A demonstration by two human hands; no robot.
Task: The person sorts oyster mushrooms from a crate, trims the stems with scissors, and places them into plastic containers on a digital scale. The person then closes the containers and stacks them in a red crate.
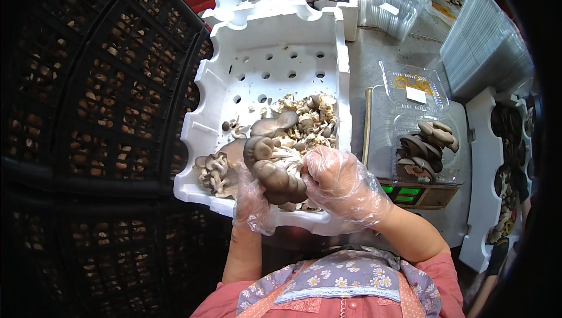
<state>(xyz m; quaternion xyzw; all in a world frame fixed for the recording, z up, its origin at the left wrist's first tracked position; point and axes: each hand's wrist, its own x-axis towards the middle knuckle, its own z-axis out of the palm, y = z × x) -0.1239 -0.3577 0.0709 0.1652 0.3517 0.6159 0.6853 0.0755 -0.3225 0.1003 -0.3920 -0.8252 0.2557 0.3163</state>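
Note:
A cluster of grey-brown oyster mushrooms (276,173) is held between my two hands over the near end of a white foam box (271,23). My right hand (344,186), in a clear plastic glove, grips the pale stem end. On the caps' other side, my left hand (252,199), also gloved, holds the cluster; its fingers are partly hidden behind the caps. Below and beyond lie loose oyster mushrooms (215,171) and a heap of trimmed stem pieces (318,118). Small holes pierce the box floor.
Right of the box, a scale (377,129) with a lit green display carries an open clear clamshell (415,98) of oyster mushrooms. Stacked clear containers (483,45) stand beyond. Black crates (118,76) of mushrooms rise at left. Another person's arm (487,283) shows at lower right.

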